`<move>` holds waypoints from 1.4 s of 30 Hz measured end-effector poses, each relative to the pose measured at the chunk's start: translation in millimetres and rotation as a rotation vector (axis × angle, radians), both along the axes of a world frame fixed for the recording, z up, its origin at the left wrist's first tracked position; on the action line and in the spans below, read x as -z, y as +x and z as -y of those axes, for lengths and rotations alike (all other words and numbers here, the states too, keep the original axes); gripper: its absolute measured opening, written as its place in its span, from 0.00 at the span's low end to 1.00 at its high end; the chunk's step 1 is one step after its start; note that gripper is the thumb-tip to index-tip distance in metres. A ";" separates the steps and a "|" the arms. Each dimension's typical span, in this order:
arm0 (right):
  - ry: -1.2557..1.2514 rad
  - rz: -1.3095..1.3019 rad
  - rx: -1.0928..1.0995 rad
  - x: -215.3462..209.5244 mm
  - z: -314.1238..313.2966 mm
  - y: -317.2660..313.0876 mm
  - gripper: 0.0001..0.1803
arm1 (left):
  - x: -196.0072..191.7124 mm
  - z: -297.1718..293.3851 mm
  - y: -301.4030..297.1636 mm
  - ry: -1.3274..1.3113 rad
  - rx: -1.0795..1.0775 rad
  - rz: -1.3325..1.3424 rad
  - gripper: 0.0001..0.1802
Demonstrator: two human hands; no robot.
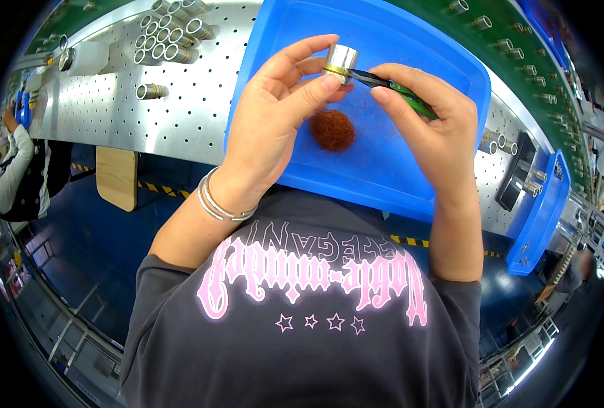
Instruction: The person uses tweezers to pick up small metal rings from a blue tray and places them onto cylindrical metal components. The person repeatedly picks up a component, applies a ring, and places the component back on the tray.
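Observation:
My left hand [285, 102] holds up a short silver metal sleeve [343, 56] between thumb and fingers, over a blue plastic tray [390, 173]. Around the sleeve's lower part runs a yellowish band [336, 69]. In my right hand [438, 115], thumb and forefinger pinch a pair of black-and-green tweezers [411, 97]. Their dark tips meet the sleeve at the band; whether they grip it, I cannot tell. Below the sleeve, a reddish-brown clump of fine strands [332, 130] lies in the tray.
Several metal sleeves [169, 34] stand grouped on the perforated metal table, with one sleeve [151, 91] lying apart. More parts [498, 143] and a dark flat device [517, 173] lie right of the tray. A green surface [519, 68] holds spaced parts. Another person [19, 170] is at far left.

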State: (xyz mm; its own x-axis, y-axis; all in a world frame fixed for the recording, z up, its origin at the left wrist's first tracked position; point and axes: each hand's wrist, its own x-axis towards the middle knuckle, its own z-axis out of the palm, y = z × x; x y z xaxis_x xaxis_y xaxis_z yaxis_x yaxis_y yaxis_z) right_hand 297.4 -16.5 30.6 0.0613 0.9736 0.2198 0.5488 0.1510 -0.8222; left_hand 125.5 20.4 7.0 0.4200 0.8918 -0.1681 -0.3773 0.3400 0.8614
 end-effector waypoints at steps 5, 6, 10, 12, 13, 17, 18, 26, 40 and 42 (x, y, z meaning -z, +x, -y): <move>0.012 0.004 0.002 -1.3 2.6 0.1 0.07 | -1.2 1.2 0.7 0.013 0.006 0.008 0.24; 0.023 0.000 0.002 -0.7 3.0 0.1 0.07 | -1.0 1.7 1.1 0.013 0.006 0.011 0.24; 0.021 -0.022 0.008 -1.3 4.8 0.2 0.07 | -1.3 4.4 2.3 0.011 0.002 0.006 0.24; 0.009 -0.027 0.010 -1.9 5.7 0.5 0.06 | -1.0 5.0 1.8 0.008 0.000 0.006 0.24; 0.007 -0.025 0.009 -1.3 6.1 0.9 0.06 | -0.7 5.2 1.6 0.010 -0.001 0.006 0.24; -0.009 -0.033 0.009 -1.0 7.2 1.2 0.06 | -0.6 6.0 2.2 0.011 -0.001 0.010 0.24; -0.009 -0.038 0.009 -1.2 7.4 0.8 0.06 | -0.9 6.2 2.2 0.010 -0.001 0.011 0.24; -0.025 -0.049 0.023 -1.4 8.7 -0.3 0.07 | -4.1 6.5 0.4 -0.026 0.031 0.034 0.23; 0.137 -0.037 -0.013 5.2 -2.3 -4.5 0.07 | -1.1 3.6 -2.5 -0.170 0.127 0.113 0.24; 0.123 -0.068 0.009 5.5 -2.3 -4.4 0.08 | -0.5 3.4 -1.2 -0.193 0.120 0.137 0.24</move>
